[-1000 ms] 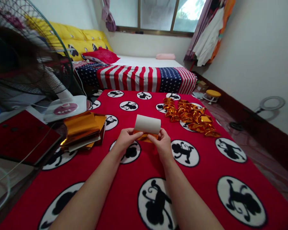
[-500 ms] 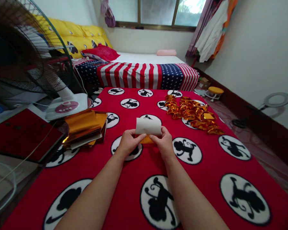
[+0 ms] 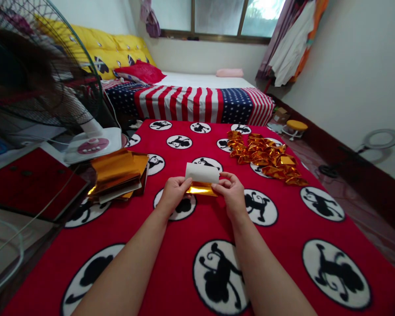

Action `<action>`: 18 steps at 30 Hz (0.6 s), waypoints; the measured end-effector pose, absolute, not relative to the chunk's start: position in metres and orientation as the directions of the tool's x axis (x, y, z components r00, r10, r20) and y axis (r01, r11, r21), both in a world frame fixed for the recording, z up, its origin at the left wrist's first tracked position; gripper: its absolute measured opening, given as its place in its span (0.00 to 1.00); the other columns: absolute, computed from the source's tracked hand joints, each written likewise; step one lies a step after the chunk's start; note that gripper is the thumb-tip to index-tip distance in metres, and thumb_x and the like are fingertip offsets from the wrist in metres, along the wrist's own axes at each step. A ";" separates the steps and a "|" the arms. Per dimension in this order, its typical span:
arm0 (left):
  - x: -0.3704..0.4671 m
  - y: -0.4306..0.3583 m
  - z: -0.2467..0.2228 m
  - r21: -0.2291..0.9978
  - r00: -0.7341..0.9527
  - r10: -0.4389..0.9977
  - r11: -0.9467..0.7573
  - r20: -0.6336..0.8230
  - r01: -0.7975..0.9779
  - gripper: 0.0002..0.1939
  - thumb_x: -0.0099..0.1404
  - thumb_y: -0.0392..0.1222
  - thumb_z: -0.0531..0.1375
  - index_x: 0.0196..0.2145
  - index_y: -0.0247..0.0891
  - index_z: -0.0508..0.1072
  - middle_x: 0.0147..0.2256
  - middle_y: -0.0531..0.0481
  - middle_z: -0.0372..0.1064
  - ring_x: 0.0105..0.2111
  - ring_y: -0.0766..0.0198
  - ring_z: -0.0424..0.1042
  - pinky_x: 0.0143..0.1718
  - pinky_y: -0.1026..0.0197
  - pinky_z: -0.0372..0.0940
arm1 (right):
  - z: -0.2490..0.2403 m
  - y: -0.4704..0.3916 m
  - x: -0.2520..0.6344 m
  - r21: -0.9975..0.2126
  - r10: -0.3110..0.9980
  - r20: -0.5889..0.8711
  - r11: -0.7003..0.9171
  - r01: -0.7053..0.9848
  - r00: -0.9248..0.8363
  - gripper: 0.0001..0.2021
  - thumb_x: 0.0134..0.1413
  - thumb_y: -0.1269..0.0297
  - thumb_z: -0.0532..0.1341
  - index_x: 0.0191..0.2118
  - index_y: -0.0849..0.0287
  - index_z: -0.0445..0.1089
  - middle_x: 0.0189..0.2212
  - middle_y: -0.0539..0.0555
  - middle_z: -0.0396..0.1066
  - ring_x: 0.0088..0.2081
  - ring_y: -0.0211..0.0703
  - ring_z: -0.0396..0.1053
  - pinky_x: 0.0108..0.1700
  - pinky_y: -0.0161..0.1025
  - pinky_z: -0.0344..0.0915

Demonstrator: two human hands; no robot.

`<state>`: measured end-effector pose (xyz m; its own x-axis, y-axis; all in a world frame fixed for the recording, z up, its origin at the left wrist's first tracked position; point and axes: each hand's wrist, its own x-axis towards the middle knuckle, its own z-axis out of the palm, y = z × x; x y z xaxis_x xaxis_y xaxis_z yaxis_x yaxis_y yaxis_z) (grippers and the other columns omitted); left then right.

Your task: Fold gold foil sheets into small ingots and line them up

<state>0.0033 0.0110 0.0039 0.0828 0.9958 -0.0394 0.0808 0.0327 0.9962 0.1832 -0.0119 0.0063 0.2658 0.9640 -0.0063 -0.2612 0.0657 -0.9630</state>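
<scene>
A sheet of gold foil paper (image 3: 202, 173) is held up between my two hands, its pale back showing above and a shiny gold folded strip along the lower edge. My left hand (image 3: 175, 193) pinches the left end, thumb on the gold strip. At the right end, my right hand (image 3: 231, 191) grips the paper between thumb and fingers. Left of my hands lies a stack of gold foil sheets (image 3: 115, 171). Several folded gold foil pieces (image 3: 265, 156) sit in rows at the far right.
A red cloth with monkey prints (image 3: 145, 272) covers the surface in front of me. At the left stand a fan (image 3: 92, 142) with its cable and a dark red box (image 3: 29, 180). Beyond is a bed (image 3: 197, 103); a yellow stool (image 3: 296, 126) is on the floor at right.
The thumbs have moved apart towards the paper's ends, and more of the gold strip shows between them. My right hand has shifted slightly right, its fingers raised at the edge.
</scene>
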 end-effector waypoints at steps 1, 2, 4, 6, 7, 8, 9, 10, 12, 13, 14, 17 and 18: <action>0.003 0.011 0.003 0.995 0.089 0.995 0.030 -0.039 0.097 0.21 0.56 0.58 0.62 0.22 0.34 0.72 0.17 0.51 0.69 0.14 0.68 0.65 0.15 0.68 0.55 | 0.007 -0.012 0.183 -0.963 0.964 -0.011 0.062 -0.264 0.267 0.26 0.32 0.67 0.71 0.42 0.59 0.65 0.21 0.42 0.68 0.24 0.35 0.66 0.31 0.35 0.65; 0.003 0.011 0.003 0.993 0.094 0.995 0.027 -0.038 0.112 0.21 0.57 0.58 0.61 0.23 0.34 0.72 0.17 0.51 0.69 0.14 0.68 0.64 0.15 0.68 0.54 | 0.007 -0.012 0.183 -0.962 0.963 -0.015 0.059 -0.265 0.270 0.26 0.32 0.68 0.71 0.42 0.59 0.65 0.21 0.42 0.68 0.24 0.35 0.66 0.31 0.34 0.65; 0.002 0.011 0.003 0.991 0.103 0.994 0.028 -0.042 0.134 0.21 0.58 0.58 0.60 0.24 0.35 0.71 0.15 0.51 0.68 0.12 0.68 0.63 0.14 0.69 0.52 | 0.007 -0.012 0.183 -0.962 0.961 -0.020 0.057 -0.268 0.274 0.26 0.31 0.68 0.71 0.42 0.59 0.65 0.21 0.42 0.68 0.23 0.35 0.66 0.30 0.34 0.64; 0.003 0.010 0.004 0.988 0.101 0.994 0.026 -0.042 0.155 0.20 0.59 0.57 0.59 0.24 0.35 0.70 0.15 0.52 0.68 0.11 0.69 0.62 0.13 0.69 0.50 | 0.007 -0.012 0.183 -0.961 0.962 -0.020 0.057 -0.270 0.273 0.26 0.31 0.68 0.71 0.42 0.59 0.65 0.20 0.42 0.68 0.23 0.35 0.66 0.29 0.34 0.64; 0.003 0.009 0.005 0.985 0.091 0.995 0.014 -0.031 0.173 0.20 0.59 0.56 0.59 0.24 0.36 0.70 0.14 0.53 0.67 0.10 0.70 0.60 0.13 0.69 0.49 | 0.007 -0.011 0.183 -0.961 0.963 -0.019 0.056 -0.270 0.269 0.26 0.31 0.67 0.71 0.42 0.59 0.65 0.20 0.42 0.68 0.23 0.35 0.66 0.29 0.34 0.64; 0.004 0.008 0.006 0.980 0.075 0.997 -0.004 -0.011 0.198 0.19 0.60 0.55 0.59 0.23 0.36 0.69 0.13 0.54 0.66 0.10 0.71 0.59 0.13 0.69 0.48 | 0.007 -0.011 0.183 -0.961 0.964 -0.018 0.057 -0.271 0.266 0.26 0.32 0.67 0.71 0.42 0.59 0.65 0.21 0.42 0.68 0.23 0.35 0.66 0.29 0.34 0.64; 0.005 0.008 0.007 0.975 0.052 0.999 -0.027 0.016 0.222 0.19 0.60 0.54 0.58 0.22 0.37 0.68 0.12 0.55 0.64 0.10 0.71 0.57 0.13 0.69 0.48 | 0.007 -0.011 0.182 -0.960 0.964 -0.016 0.060 -0.275 0.266 0.26 0.32 0.66 0.71 0.42 0.59 0.65 0.21 0.43 0.69 0.24 0.35 0.67 0.29 0.33 0.64; 0.006 0.007 0.008 0.969 0.022 0.999 -0.051 0.047 0.241 0.19 0.61 0.53 0.58 0.21 0.37 0.67 0.12 0.56 0.63 0.10 0.71 0.57 0.14 0.68 0.48 | 0.007 -0.012 0.181 -0.956 0.962 -0.014 0.067 -0.286 0.273 0.26 0.33 0.65 0.72 0.42 0.59 0.65 0.23 0.43 0.70 0.24 0.35 0.67 0.29 0.33 0.65; 0.008 0.005 0.009 0.965 -0.053 0.993 -0.091 0.107 0.247 0.19 0.62 0.51 0.58 0.19 0.38 0.66 0.12 0.57 0.60 0.12 0.71 0.57 0.15 0.68 0.49 | 0.008 -0.014 0.175 -0.938 0.956 -0.019 0.085 -0.336 0.294 0.26 0.35 0.62 0.72 0.43 0.58 0.65 0.26 0.45 0.70 0.26 0.35 0.67 0.29 0.32 0.66; 0.009 0.005 0.009 0.966 -0.100 0.986 -0.106 0.133 0.236 0.19 0.62 0.51 0.58 0.19 0.38 0.65 0.12 0.57 0.60 0.12 0.71 0.57 0.16 0.68 0.50 | 0.009 -0.016 0.170 -0.925 0.953 -0.030 0.089 -0.371 0.302 0.26 0.35 0.59 0.72 0.43 0.57 0.64 0.26 0.44 0.69 0.25 0.34 0.67 0.28 0.32 0.66; 0.010 0.004 0.009 0.968 -0.147 0.977 -0.118 0.152 0.220 0.19 0.63 0.51 0.57 0.19 0.38 0.65 0.12 0.57 0.59 0.13 0.71 0.58 0.17 0.68 0.51 | 0.010 -0.018 0.165 -0.910 0.955 -0.047 0.080 -0.408 0.292 0.26 0.37 0.57 0.72 0.43 0.56 0.64 0.26 0.44 0.68 0.25 0.33 0.66 0.27 0.32 0.67; 0.015 0.002 0.009 0.977 -0.241 0.954 -0.144 0.180 0.161 0.20 0.64 0.52 0.56 0.19 0.39 0.63 0.13 0.57 0.59 0.14 0.70 0.57 0.18 0.67 0.51 | 0.013 -0.026 0.143 -0.906 0.978 -0.083 0.006 -0.423 0.192 0.23 0.38 0.52 0.71 0.37 0.57 0.65 0.22 0.41 0.63 0.19 0.31 0.59 0.22 0.31 0.64; 0.017 0.002 0.009 0.978 -0.247 0.951 -0.154 0.186 0.142 0.20 0.64 0.53 0.56 0.20 0.39 0.64 0.13 0.57 0.59 0.15 0.70 0.57 0.18 0.67 0.51 | 0.013 -0.028 0.136 -0.923 0.984 -0.078 -0.011 -0.384 0.159 0.21 0.38 0.52 0.71 0.34 0.57 0.65 0.21 0.42 0.62 0.19 0.31 0.58 0.21 0.30 0.61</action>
<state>0.0168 0.0015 0.0088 -0.2473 0.9510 0.1856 0.1415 -0.1540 0.9779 0.1361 -0.0282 0.0129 0.1594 0.9841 -0.0783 -0.3839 -0.0113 -0.9233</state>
